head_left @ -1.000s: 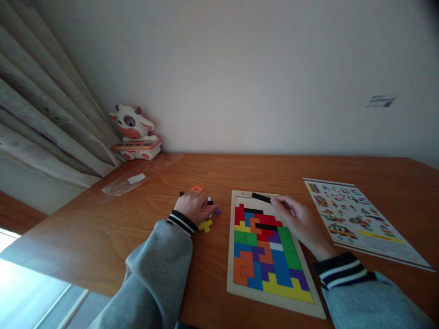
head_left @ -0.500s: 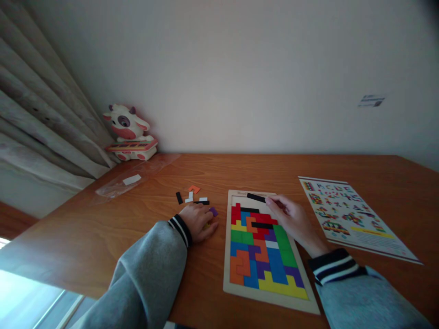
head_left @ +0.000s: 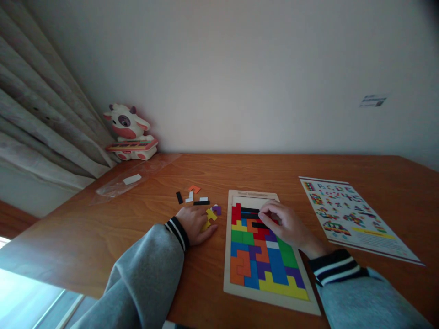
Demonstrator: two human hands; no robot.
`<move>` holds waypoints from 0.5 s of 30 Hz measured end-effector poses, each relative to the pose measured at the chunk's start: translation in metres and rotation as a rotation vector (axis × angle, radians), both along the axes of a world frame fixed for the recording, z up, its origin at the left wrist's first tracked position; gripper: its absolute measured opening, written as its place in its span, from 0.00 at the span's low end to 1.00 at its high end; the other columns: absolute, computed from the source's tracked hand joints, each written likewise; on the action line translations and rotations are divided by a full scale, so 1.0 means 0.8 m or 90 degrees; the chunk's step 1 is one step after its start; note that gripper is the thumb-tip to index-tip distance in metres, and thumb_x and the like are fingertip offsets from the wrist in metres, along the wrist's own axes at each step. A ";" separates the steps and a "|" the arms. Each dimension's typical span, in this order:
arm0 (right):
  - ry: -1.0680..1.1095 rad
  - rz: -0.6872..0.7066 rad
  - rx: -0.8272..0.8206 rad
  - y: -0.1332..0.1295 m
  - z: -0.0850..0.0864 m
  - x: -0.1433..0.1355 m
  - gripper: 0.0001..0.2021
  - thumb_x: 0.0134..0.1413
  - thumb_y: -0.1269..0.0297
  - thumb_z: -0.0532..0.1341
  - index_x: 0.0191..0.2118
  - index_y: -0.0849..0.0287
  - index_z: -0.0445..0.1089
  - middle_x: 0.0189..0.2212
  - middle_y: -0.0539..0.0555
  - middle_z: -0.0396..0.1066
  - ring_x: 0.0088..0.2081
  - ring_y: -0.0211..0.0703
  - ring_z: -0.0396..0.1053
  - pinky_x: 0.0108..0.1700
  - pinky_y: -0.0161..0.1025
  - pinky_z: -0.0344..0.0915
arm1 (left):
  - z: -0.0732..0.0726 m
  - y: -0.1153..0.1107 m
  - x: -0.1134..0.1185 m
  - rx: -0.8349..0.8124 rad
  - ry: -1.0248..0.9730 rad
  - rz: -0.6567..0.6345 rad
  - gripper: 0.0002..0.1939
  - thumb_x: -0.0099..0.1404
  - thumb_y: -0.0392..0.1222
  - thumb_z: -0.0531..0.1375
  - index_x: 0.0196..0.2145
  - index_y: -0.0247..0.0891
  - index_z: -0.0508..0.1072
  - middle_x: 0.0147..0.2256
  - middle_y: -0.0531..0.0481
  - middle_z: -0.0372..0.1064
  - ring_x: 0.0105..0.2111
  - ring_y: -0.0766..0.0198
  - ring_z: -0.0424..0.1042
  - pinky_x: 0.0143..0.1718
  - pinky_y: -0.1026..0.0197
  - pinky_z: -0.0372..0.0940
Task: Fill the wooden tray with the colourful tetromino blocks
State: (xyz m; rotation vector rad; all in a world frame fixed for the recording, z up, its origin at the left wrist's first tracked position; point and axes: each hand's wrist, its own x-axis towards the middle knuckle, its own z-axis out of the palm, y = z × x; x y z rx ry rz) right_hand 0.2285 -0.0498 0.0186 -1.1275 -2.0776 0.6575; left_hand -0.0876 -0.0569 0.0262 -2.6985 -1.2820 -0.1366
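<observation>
My right hand (head_left: 286,225) pinches the end of a black bar-shaped puzzle piece (head_left: 249,215) over the upper part of a wooden puzzle board (head_left: 227,260). Colourful interlocking blocks fill most of the board's lower area, and pale bare wood shows near its top. Another black bar (head_left: 249,210) lies just above the held one. To the left, my left hand (head_left: 192,225) rests flat on the table with its fingers apart. Beside its fingers are a yellow piece (head_left: 211,214) and a purple piece (head_left: 216,209); a second yellow piece (head_left: 206,225) shows between thumb and fingers.
Beyond my left hand lie loose black (head_left: 179,198), white (head_left: 190,197) and orange pieces (head_left: 194,188). A printed pattern sheet (head_left: 353,214) lies right of the board. Clear plastic wrap (head_left: 115,188) and a toy cow with a keyboard (head_left: 130,132) are at the back left.
My right hand has brought the black bar down and left from the board's top edge toward the blocks. My left hand has shifted slightly left, uncovering yellow pieces and a black bar.
</observation>
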 end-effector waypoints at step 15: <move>-0.024 0.007 0.049 -0.001 0.001 0.000 0.12 0.63 0.57 0.57 0.30 0.56 0.69 0.33 0.53 0.68 0.38 0.45 0.67 0.43 0.43 0.62 | -0.016 0.000 0.009 0.076 -0.057 -0.048 0.17 0.62 0.50 0.55 0.22 0.37 0.71 0.25 0.46 0.71 0.26 0.58 0.71 0.28 0.57 0.64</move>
